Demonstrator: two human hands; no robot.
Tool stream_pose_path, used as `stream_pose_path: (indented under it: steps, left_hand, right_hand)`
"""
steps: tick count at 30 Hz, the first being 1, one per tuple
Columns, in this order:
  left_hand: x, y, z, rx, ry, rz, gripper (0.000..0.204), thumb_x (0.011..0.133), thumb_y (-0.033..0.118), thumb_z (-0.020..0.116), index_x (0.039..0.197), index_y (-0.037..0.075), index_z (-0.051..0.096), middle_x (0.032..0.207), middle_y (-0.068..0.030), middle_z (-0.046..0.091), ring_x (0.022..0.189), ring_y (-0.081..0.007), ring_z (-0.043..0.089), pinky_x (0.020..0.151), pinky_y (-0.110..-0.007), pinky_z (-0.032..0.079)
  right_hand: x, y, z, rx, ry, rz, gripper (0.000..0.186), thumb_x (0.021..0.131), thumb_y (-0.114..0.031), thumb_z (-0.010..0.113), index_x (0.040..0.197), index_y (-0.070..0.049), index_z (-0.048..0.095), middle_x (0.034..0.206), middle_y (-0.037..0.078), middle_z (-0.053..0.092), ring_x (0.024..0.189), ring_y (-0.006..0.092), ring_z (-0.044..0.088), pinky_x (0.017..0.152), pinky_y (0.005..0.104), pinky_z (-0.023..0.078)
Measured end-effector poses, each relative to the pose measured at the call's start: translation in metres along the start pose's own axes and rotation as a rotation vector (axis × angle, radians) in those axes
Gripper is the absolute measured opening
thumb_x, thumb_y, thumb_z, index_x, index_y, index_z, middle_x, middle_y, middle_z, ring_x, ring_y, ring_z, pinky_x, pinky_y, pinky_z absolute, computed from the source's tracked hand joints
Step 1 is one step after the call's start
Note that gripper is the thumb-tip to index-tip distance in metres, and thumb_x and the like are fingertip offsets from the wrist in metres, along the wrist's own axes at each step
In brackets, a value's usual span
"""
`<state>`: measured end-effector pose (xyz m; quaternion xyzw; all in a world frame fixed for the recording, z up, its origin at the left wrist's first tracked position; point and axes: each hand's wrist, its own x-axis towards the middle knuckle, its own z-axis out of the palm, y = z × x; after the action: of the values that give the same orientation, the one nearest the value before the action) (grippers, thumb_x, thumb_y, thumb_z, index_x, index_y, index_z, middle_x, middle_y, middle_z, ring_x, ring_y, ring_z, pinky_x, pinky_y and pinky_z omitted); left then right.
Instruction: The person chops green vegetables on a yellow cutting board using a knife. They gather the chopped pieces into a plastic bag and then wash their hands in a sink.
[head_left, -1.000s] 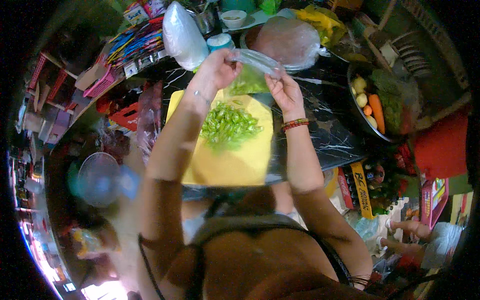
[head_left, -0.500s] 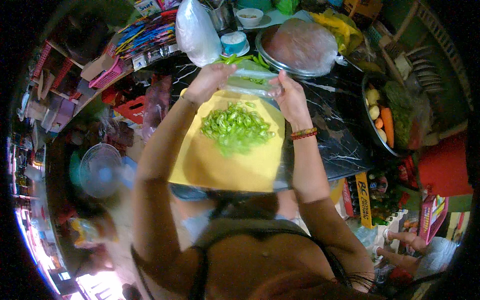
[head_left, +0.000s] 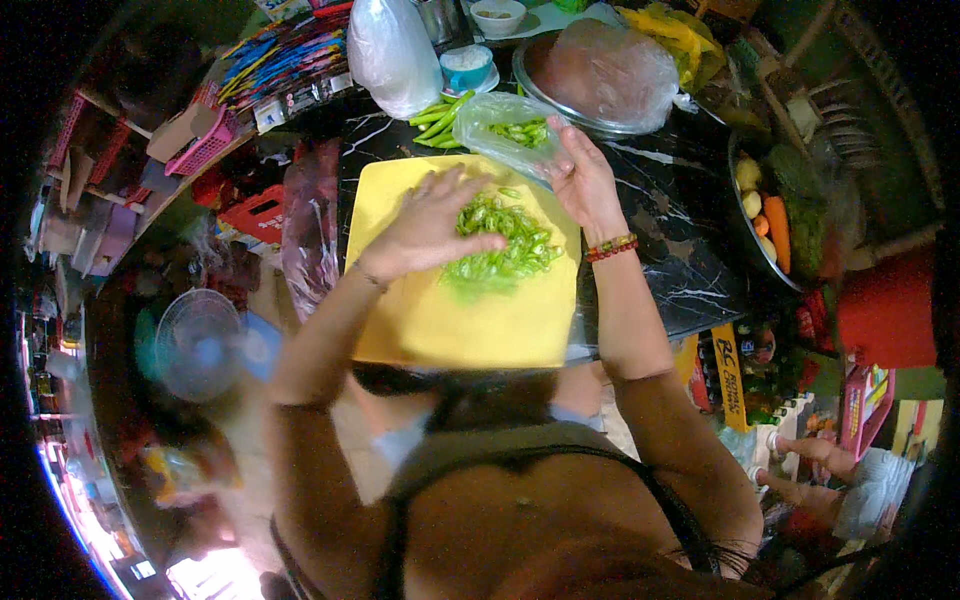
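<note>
Sliced green peppers (head_left: pixel 512 245) lie heaped on a yellow cutting board (head_left: pixel 455 330). My left hand (head_left: pixel 430 228) is open over the left side of the heap, its fingers spread and pointing away from me. At the board's far right edge, my right hand (head_left: pixel 587 188) pinches the side of a clear plastic bag (head_left: pixel 482 128). Some green slices (head_left: pixel 522 133) show inside that bag. Whole long green peppers (head_left: pixel 436 128) rest on the black table just left of it.
Behind the board stand a full white plastic bag (head_left: pixel 395 60), a teal cup (head_left: pixel 466 70) and a large bag-covered metal basin (head_left: pixel 600 80). A pan of vegetables with a carrot (head_left: pixel 778 235) is at the right. The table (head_left: pixel 660 270) is black and marbled.
My left hand has let go of the plastic bag and come down over the slices. The bag now hangs from my right hand, which has shifted slightly.
</note>
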<state>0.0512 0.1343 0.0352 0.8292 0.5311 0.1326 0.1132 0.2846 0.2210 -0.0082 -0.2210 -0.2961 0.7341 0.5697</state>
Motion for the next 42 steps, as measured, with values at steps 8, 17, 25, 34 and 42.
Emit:
stream_pose_path:
  steps: [8, 17, 25, 34, 42]
  left_hand:
    - [-0.023, 0.035, 0.022, 0.113, 0.07, 0.188, 0.069, 0.073, 0.056, 0.075, 0.132, 0.025, 0.061, 0.138, -0.0164, 0.051, 0.128, -0.0442, 0.046, 0.102, -0.061, 0.039]
    - [-0.02, 0.02, 0.02, -0.009, 0.059, 0.079, 0.054, 0.069, 0.024, 0.081, 0.12, 0.014, 0.067, 0.118, -0.0154, 0.061, 0.107, -0.0367, 0.061, 0.093, -0.046, 0.052]
    - [0.001, 0.018, -0.023, -0.446, 0.173, 0.028, 0.035, 0.071, 0.014, 0.079, 0.104, 0.005, 0.072, 0.104, -0.0137, 0.07, 0.097, -0.0259, 0.068, 0.091, -0.035, 0.053]
    - [0.114, 0.044, -0.009, -1.14, 0.207, -0.124, 0.028, 0.081, 0.014, 0.077, 0.105, 0.003, 0.071, 0.1, -0.0062, 0.071, 0.087, -0.0135, 0.065, 0.081, -0.029, 0.053]
    - [0.15, 0.031, 0.054, -0.617, 0.61, -0.089, 0.027, 0.078, 0.013, 0.077, 0.102, 0.005, 0.068, 0.106, -0.0105, 0.068, 0.101, -0.024, 0.064, 0.09, -0.034, 0.05]
  right_hand:
    - [-0.004, -0.002, 0.008, -0.141, 0.005, -0.041, 0.035, 0.1, -0.028, 0.062, 0.125, -0.004, 0.063, 0.068, -0.009, 0.045, 0.058, 0.0035, 0.04, 0.068, 0.0274, 0.051]
    - [-0.013, 0.0, 0.025, -0.26, 0.128, -0.007, 0.034, 0.102, -0.031, 0.059, 0.121, -0.003, 0.066, 0.098, -0.004, 0.067, 0.059, 0.0046, 0.042, 0.057, 0.0233, 0.043]
    - [-0.014, -0.004, 0.032, -0.216, 0.063, -0.029, 0.036, 0.105, -0.031, 0.052, 0.126, -0.003, 0.063, 0.082, -0.004, 0.06, 0.055, 0.0051, 0.038, 0.053, 0.0235, 0.036]
    - [-0.005, -0.002, 0.012, -0.115, -0.024, -0.044, 0.036, 0.107, -0.033, 0.047, 0.129, -0.006, 0.058, 0.076, -0.003, 0.058, 0.058, 0.0078, 0.05, 0.061, 0.0277, 0.049]
    - [-0.004, -0.007, 0.014, 0.055, 0.07, 0.045, 0.031, 0.108, -0.03, 0.042, 0.124, -0.007, 0.055, 0.069, 0.001, 0.055, 0.058, 0.015, 0.056, 0.066, 0.0396, 0.057]
